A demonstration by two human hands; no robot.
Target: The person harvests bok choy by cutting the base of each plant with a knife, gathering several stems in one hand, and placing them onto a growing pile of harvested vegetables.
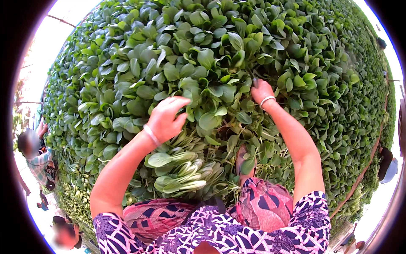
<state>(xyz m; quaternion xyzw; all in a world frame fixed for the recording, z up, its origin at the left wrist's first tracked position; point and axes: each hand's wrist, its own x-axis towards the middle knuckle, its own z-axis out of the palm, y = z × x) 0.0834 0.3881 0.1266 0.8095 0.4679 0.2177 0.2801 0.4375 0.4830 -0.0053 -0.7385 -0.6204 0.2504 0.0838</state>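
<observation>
My left hand (165, 119) hovers over leafy greens (205, 58), its thumb apart from the bent fingers and nothing visible between them. A broad leaf touches or lies just behind its fingertips. Further right, my right hand (262, 92) is closed among the stems, a small dark object (255, 83) showing at its fingers. Leaves hide the rest of that object, so its kind is unclear. Below my left hand lies a pile of cut greens (186, 171) with pale stems turned toward the right. Each wrist wears a light bangle.
Dense greens fill the bed ahead and to both sides. My foot (242, 161) stands among low plants between my knees. Other people crouch at the left edge, one in a checked shirt (39, 165). At right, a person in a dark hat (384, 164) is partly visible.
</observation>
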